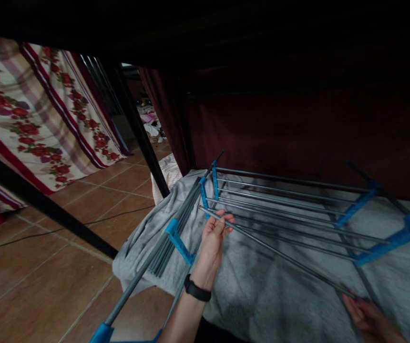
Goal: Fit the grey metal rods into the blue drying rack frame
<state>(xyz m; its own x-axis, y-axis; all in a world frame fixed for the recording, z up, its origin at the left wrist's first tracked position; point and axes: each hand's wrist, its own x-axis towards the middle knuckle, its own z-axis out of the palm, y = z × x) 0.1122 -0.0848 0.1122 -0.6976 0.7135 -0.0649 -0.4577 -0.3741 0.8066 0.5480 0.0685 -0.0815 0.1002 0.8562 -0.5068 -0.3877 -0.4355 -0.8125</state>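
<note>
My left hand (213,238), with a black band on its wrist, pinches a thin grey metal rod (280,256) near its far left end. The rod slants down to the right, where my right hand (364,312) is closed around its near end. Behind it lies a rack section of parallel grey tubes (280,194) joined by blue plastic brackets (387,238). The rod's left tip is close to a blue bracket (203,193), but I cannot tell whether they touch. Left of my left hand, a blue bracket (179,243) sits on a longer tube frame.
Several loose grey rods (165,255) rest on the grey blanket (251,290). Black metal posts (142,138) stand on the left, before a floral curtain (29,128). A dark cable (69,228) crosses the tiled floor (62,276). A dark red panel (280,138) closes off the back.
</note>
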